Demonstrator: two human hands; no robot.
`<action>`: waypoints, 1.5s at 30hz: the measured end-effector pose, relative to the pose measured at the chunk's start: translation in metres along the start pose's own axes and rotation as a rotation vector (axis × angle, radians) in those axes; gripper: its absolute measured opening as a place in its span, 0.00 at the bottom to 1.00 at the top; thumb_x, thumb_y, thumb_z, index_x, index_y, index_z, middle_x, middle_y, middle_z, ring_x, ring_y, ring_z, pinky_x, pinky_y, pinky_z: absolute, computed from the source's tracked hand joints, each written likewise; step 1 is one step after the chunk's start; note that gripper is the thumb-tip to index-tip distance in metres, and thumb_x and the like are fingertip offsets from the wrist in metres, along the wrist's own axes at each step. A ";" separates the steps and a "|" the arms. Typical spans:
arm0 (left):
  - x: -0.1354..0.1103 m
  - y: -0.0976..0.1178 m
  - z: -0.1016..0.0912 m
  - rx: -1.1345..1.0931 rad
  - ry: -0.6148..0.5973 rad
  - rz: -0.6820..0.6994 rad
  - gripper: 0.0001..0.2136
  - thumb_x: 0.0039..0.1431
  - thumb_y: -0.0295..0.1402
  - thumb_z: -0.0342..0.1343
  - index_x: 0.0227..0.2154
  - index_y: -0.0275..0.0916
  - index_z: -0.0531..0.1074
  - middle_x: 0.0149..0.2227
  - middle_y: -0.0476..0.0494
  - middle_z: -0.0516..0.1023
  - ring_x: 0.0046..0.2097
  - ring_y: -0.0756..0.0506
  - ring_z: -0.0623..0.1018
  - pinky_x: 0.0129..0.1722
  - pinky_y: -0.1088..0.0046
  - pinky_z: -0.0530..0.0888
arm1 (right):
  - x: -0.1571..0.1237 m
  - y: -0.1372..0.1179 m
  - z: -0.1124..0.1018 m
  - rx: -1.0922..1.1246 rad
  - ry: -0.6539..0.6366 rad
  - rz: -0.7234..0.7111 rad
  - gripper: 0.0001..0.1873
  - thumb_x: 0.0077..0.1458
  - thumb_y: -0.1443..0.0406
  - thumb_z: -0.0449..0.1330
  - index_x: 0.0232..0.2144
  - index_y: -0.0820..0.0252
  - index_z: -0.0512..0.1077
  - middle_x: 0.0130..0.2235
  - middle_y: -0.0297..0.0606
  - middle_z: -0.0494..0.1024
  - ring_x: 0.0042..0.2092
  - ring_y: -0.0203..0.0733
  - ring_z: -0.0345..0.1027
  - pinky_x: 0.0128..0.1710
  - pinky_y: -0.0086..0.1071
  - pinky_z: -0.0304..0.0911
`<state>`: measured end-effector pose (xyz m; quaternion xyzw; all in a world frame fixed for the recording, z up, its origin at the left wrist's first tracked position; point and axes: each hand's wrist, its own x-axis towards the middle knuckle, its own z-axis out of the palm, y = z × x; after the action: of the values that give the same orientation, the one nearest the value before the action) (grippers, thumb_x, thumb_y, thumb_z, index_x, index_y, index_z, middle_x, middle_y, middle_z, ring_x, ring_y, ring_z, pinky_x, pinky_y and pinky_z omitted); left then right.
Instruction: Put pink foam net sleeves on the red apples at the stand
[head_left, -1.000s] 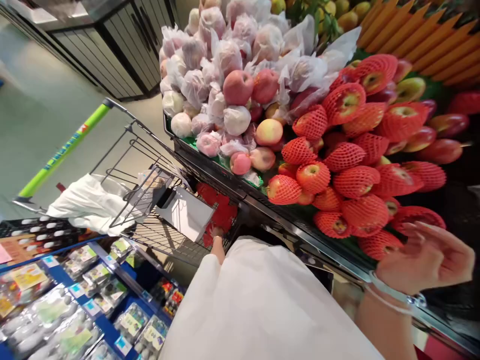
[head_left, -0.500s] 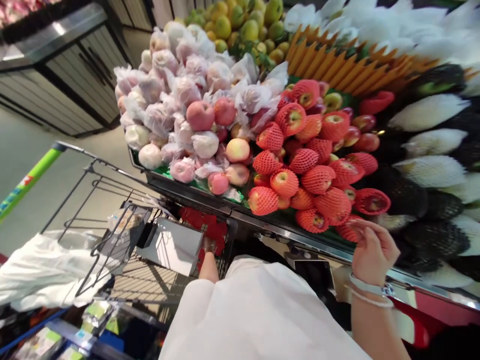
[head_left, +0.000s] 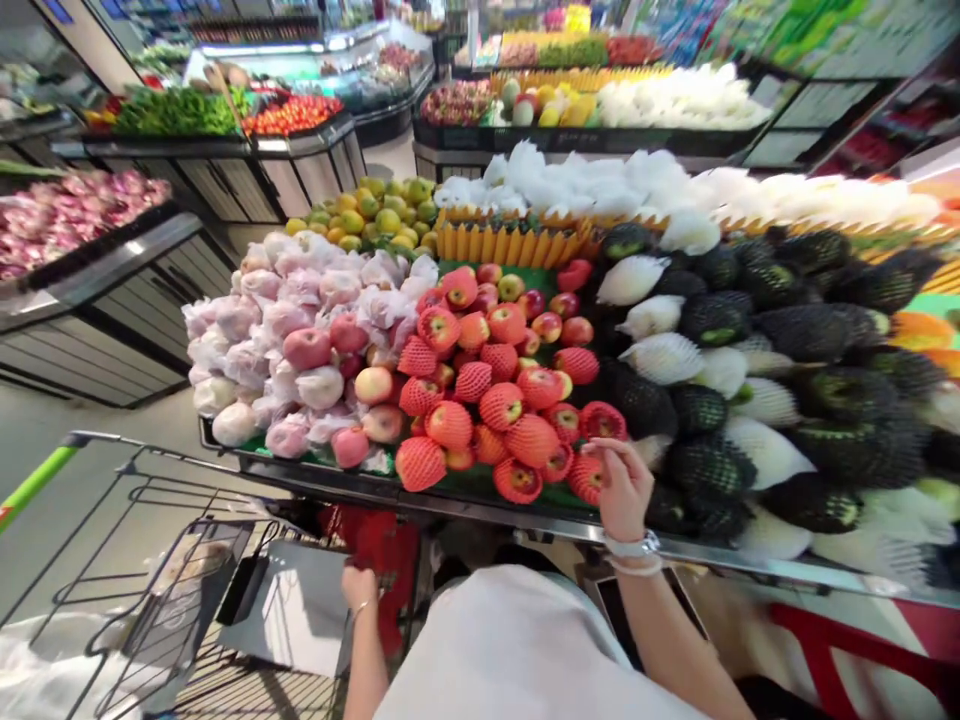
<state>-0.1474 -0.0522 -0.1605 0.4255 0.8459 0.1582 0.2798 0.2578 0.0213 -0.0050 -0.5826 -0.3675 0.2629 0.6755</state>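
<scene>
Right hand (head_left: 624,490) at metal front edge of fruit display stand (head_left: 750,560). Fingers (head_left: 606,452) curled, tips on round apple in red foam net (head_left: 586,477) in front row; firm grip cannot be told. Left hand (head_left: 358,588) closed on rim of black wire shopping cart (head_left: 150,520), just below stand edge. Soft black-netted fruit (head_left: 712,465) right, crinkled paper-wrapped pink apples (head_left: 300,350) left. Bare grey floor (head_left: 67,420) open beyond left corner.

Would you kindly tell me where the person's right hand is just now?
Head view, right of centre: the right hand is at the fruit stand's front edge, fingertips by the front red-netted apples, dark-netted fruit to its right.
</scene>
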 end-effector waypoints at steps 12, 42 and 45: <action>-0.118 0.277 -0.031 -0.630 0.401 0.652 0.23 0.47 0.43 0.63 0.44 0.44 0.63 0.45 0.43 0.67 0.45 0.40 0.73 0.46 0.58 0.73 | 0.019 -0.038 -0.011 0.188 -0.893 -0.098 0.16 0.60 0.67 0.52 0.46 0.53 0.75 0.45 0.39 0.79 0.47 0.43 0.72 0.48 0.35 0.66; -0.093 0.340 -0.008 -1.005 -0.649 0.721 0.23 0.63 0.49 0.48 0.55 0.41 0.58 0.45 0.38 0.76 0.49 0.39 0.76 0.55 0.54 0.66 | 0.027 -0.006 0.002 0.153 -0.512 0.047 0.09 0.51 0.61 0.60 0.35 0.54 0.77 0.37 0.39 0.80 0.38 0.45 0.74 0.43 0.40 0.71; -0.093 0.343 -0.012 -0.853 -0.685 0.840 0.12 0.63 0.42 0.51 0.44 0.40 0.66 0.42 0.41 0.76 0.47 0.40 0.76 0.53 0.56 0.68 | 0.028 -0.011 -0.005 0.171 -0.466 0.049 0.15 0.51 0.61 0.62 0.42 0.55 0.76 0.44 0.40 0.80 0.46 0.49 0.74 0.51 0.45 0.68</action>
<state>0.1067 0.0734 0.0540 0.5959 0.3373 0.4289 0.5892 0.2774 0.0387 0.0110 -0.4558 -0.4754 0.4365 0.6129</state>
